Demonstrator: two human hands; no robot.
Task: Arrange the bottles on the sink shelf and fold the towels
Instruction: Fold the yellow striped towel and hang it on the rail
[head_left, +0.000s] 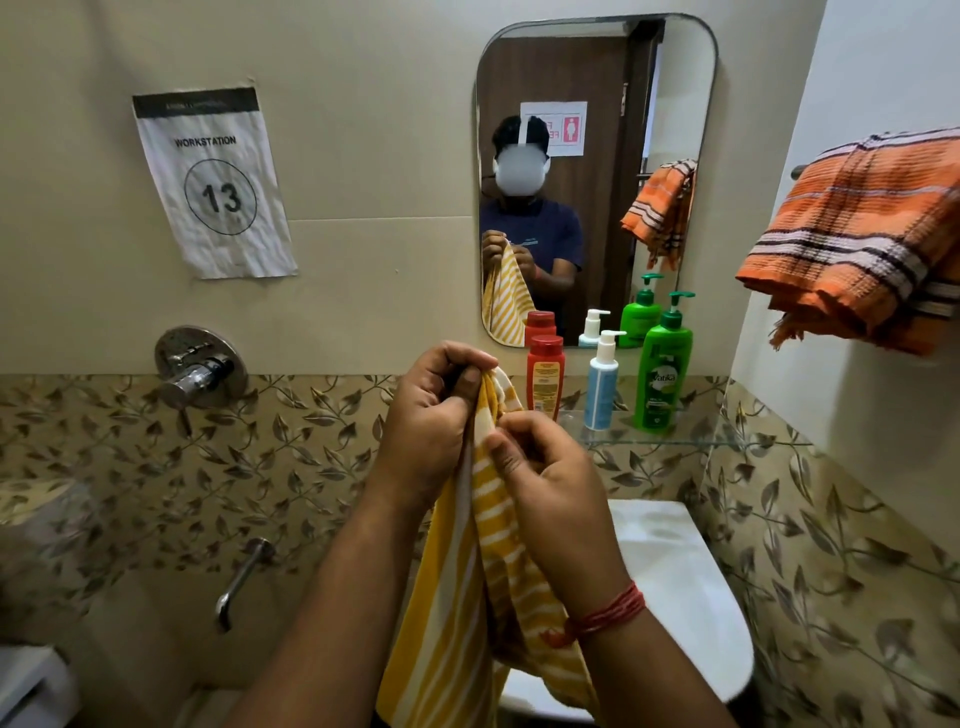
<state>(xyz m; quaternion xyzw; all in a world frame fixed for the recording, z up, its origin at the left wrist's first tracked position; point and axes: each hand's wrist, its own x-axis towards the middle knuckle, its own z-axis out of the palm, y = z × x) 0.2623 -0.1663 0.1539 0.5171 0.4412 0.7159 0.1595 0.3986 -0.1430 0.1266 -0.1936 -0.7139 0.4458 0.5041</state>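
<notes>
Head view showed the left hand (434, 415) and right hand (545, 483) both holding a yellow striped towel (467, 597) up in front of the person, over the white sink (675, 571). The left fingers (457, 358) were curled tight round the towel's top edge; the right fingers pinched the cloth just beside and slightly below them, and the rest hung down in loose bunched folds. On the glass shelf (727, 444) stood a red bottle (544, 376), a white pump bottle (602, 384) and a green pump bottle (664, 374), upright in a row, so that part looked done. An orange checked towel (857, 239) already lay folded over the rail on the right. To fold well, the hands would probably need to find two corners, draw them apart until the cloth hung flat, then match edges.
</notes>
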